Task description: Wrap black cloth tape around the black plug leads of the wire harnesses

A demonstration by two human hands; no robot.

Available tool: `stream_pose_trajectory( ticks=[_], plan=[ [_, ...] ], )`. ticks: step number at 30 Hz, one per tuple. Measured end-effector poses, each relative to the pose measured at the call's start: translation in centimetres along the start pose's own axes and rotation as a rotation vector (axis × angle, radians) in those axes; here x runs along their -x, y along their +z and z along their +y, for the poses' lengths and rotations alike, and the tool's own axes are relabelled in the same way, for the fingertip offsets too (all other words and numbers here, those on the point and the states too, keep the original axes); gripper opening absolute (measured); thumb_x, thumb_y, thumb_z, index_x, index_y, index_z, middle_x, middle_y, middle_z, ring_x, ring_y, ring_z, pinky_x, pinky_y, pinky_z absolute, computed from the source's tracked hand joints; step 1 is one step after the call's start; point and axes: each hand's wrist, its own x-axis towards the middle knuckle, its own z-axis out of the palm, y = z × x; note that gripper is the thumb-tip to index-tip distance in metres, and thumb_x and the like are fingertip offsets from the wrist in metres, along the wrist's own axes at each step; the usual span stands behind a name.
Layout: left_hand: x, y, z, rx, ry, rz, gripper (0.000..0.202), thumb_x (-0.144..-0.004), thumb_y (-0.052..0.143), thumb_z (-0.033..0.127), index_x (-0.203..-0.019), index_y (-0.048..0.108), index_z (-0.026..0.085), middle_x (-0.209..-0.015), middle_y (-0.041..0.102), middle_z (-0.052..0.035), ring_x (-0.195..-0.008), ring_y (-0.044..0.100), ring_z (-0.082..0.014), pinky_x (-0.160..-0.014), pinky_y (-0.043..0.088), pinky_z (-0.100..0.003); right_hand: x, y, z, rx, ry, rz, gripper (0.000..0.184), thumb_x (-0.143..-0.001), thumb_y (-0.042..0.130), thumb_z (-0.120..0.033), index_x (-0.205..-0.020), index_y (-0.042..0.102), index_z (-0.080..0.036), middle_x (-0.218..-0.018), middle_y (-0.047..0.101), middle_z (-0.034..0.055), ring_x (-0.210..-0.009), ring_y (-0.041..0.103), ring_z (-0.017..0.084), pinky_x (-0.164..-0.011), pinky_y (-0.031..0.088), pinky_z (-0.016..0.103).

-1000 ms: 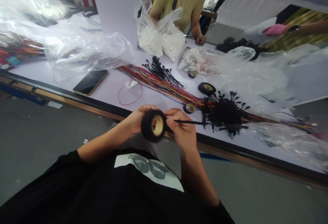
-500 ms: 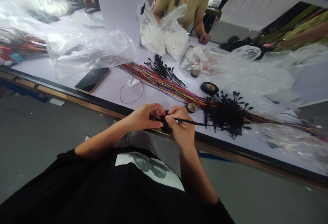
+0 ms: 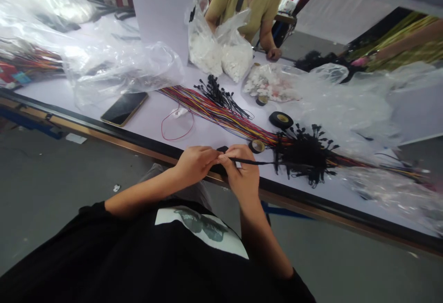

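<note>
My left hand (image 3: pixel 194 165) is closed, its thumb and fingertips pinched at the end of a thin black cable (image 3: pixel 256 161). Fingertip to fingertip with it, my right hand (image 3: pixel 245 173) pinches the same cable. From there the cable runs right, toward a bunch of black cables with small connectors (image 3: pixel 304 150). A black object, which looks like a roll of tape (image 3: pixel 218 169), shows between and under my hands, mostly hidden by the fingers. Both hands are at the table's front edge.
Beyond my hands lie a bundle of coloured wires (image 3: pixel 207 111), tape rolls (image 3: pixel 281 120), black connector leads (image 3: pixel 221 95) and a phone (image 3: pixel 124 109). Clear bags of white parts (image 3: pixel 237 60) stand farther back. Across the table is a person (image 3: pixel 258 16); another's arm (image 3: pixel 401 44) reaches in at right.
My left hand has shifted slightly right, and its fingers have closed against my right fingertips. The black roll between the hands is now more covered.
</note>
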Motion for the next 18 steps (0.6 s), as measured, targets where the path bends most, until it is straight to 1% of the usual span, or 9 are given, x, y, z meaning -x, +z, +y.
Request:
stream_pose_trajectory(
  ticks=[1,3,5,7,9,11,13,15,18],
  plan=[
    [0.1,0.2,-0.1,-0.028,0.027,0.029,0.024,-0.084,0.041,0.017,-0.073,0.062,0.015,-0.063,0.064,-0.0032,-0.056,0.057,-0.0104,-0.053,0.04,-0.02,-0.1,-0.2,-0.1,0.023,-0.018,-0.043,0.02,-0.083,0.053,-0.034,-0.067,0.056,-0.022,-0.073,0.057,0.0006,-0.078,0.054,0.017,-0.074,0.043,0.033],
    [0.2,0.4,-0.5,-0.061,0.041,0.079,0.022,-0.084,0.041,0.018,-0.078,0.062,0.015,-0.066,0.066,-0.0039,-0.058,0.059,-0.0112,-0.055,0.042,-0.02,0.0,-0.5,-0.1,0.078,-0.023,-0.134,0.018,-0.083,0.051,-0.037,-0.079,0.058,-0.022,-0.082,0.06,0.0033,-0.082,0.056,0.018,-0.074,0.045,0.034],
    [0.2,0.6,-0.7,-0.059,0.015,0.103,0.02,-0.083,0.042,0.018,-0.083,0.061,0.015,-0.069,0.066,-0.0045,-0.063,0.061,-0.0123,-0.058,0.044,-0.021,0.1,-0.7,0.0,0.153,0.007,-0.221,0.024,-0.083,0.05,-0.04,-0.094,0.057,-0.02,-0.093,0.062,0.0072,-0.086,0.057,0.02,-0.074,0.046,0.035],
    [0.0,0.5,-0.7,-0.029,-0.038,0.088,0.018,-0.082,0.043,0.019,-0.084,0.061,0.015,-0.071,0.067,-0.0049,-0.067,0.062,-0.0131,-0.061,0.045,-0.022,0.2,-0.8,-0.1,0.248,0.026,-0.313,0.029,-0.085,0.046,-0.039,-0.105,0.055,-0.019,-0.1,0.064,0.0099,-0.089,0.059,0.022,-0.076,0.045,0.037],
    [-0.1,0.4,-0.6,0.03,-0.109,0.046,0.016,-0.08,0.044,0.018,-0.082,0.06,0.015,-0.073,0.067,-0.005,-0.068,0.061,-0.0134,-0.063,0.045,-0.022,0.1,-0.8,-0.1,0.354,0.018,-0.385,0.031,-0.087,0.042,-0.034,-0.111,0.054,-0.018,-0.104,0.066,0.0107,-0.093,0.06,0.024,-0.08,0.043,0.039],
    [-0.4,0.2,-0.2,0.117,-0.197,0.009,0.013,-0.078,0.045,0.017,-0.078,0.058,0.015,-0.074,0.065,-0.0041,-0.069,0.059,-0.0129,-0.064,0.044,-0.022,-0.3,-1.0,-0.1,0.443,0.014,-0.431,0.032,-0.088,0.042,-0.032,-0.115,0.054,-0.019,-0.108,0.066,0.0108,-0.096,0.06,0.025,-0.081,0.04,0.04],
    [-0.6,0.1,0.1,0.237,-0.287,-0.013,0.01,-0.077,0.046,0.018,-0.071,0.054,0.015,-0.069,0.062,-0.0018,-0.065,0.056,-0.0113,-0.063,0.043,-0.022,-0.8,-1.2,0.1,0.49,0.036,-0.461,0.033,-0.088,0.042,-0.032,-0.116,0.055,-0.019,-0.109,0.067,0.0101,-0.096,0.061,0.026,-0.081,0.039,0.04],
    [-0.8,-0.1,0.4,0.389,-0.377,-0.05,0.012,-0.077,0.046,0.02,-0.067,0.05,0.016,-0.06,0.055,0.0019,-0.058,0.05,-0.0085,-0.059,0.04,-0.02,-1.4,-1.5,0.5,0.472,0.051,-0.508,0.034,-0.088,0.042,-0.031,-0.117,0.055,-0.02,-0.108,0.068,0.0087,-0.095,0.061,0.025,-0.081,0.038,0.039],
    [-1.1,-0.2,0.4,0.654,-0.497,-0.139,0.011,-0.077,0.049,0.024,-0.068,0.047,0.016,-0.052,0.044,0.0066,-0.049,0.042,-0.0053,-0.053,0.036,-0.018,-2.0,-1.8,1.0,0.391,0.013,-0.586,0.032,-0.087,0.042,-0.026,-0.115,0.056,-0.019,-0.107,0.068,0.0074,-0.094,0.061,0.022,-0.081,0.039,0.035]
  ],
)
